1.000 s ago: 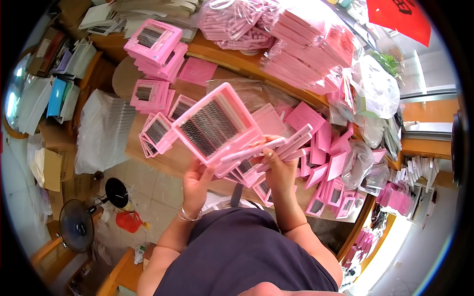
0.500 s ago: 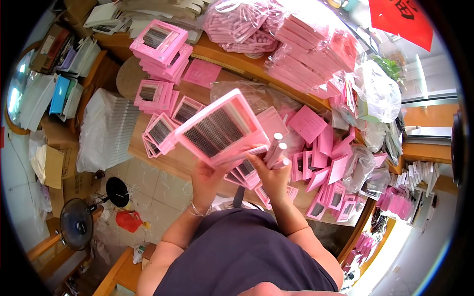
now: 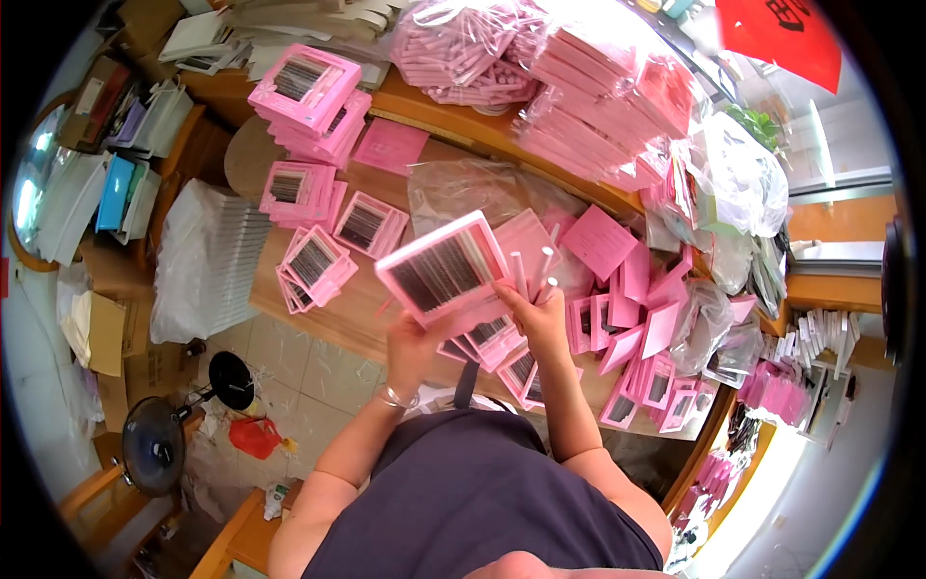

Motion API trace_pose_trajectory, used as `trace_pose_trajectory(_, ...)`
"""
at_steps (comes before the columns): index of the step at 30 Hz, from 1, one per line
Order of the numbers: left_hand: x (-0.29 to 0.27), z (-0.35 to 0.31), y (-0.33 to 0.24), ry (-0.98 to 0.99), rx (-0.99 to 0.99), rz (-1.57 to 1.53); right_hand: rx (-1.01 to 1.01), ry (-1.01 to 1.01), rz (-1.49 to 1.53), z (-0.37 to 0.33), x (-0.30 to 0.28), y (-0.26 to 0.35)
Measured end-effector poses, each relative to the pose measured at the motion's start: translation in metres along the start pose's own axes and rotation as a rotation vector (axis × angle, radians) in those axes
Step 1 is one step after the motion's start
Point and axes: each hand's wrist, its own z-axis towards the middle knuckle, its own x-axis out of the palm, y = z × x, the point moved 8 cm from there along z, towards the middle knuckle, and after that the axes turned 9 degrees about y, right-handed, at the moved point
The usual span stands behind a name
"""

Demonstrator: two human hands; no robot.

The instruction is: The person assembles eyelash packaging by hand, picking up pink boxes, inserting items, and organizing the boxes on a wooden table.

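Note:
My left hand (image 3: 410,349) is closed on the near left edge of a pink eyelash case (image 3: 446,272), whose clear window shows rows of dark lashes. The case hangs tilted above the table in front of me. In my right hand (image 3: 540,323) are three slim pink tubes (image 3: 518,272) with pale ends, standing up out of the fingers. The right thumb and fingertips meet the right edge of the case. Below and partly behind my hands, more eyelash cases (image 3: 490,338) lie overlapped on the table.
Stacked eyelash cases (image 3: 307,92) stand at the far left of the wooden table (image 3: 333,314). Pink cases and cards (image 3: 632,318) are heaped at the right. Bagged pink tubes (image 3: 463,58) and wrapped pink packs (image 3: 603,106) fill the back shelf. A fan (image 3: 154,444) stands at lower left.
The eyelash case has come lower and looks smaller, with its tilt changed. My right hand has risen slightly, and the tubes in it have turned more upright.

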Motion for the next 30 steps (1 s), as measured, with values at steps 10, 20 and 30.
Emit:
trace_pose_trajectory(10, -0.193, 0.082, 0.226, -0.632, -0.209, 0.033, 0.367, 0.013, -0.114, -0.001, -0.127, -0.223)
trace_pose_trajectory(20, -0.212, 0.137, 0.213, -1.124, -0.383, 0.267, 0.099, -0.294, -0.708, -0.002, -0.144, -0.178)
trace_pose_trajectory(30, -0.198, 0.159, 0.187, -1.029, -0.354, 0.512, 0.254, 0.157, 0.473, 0.011, 0.0, -0.105)
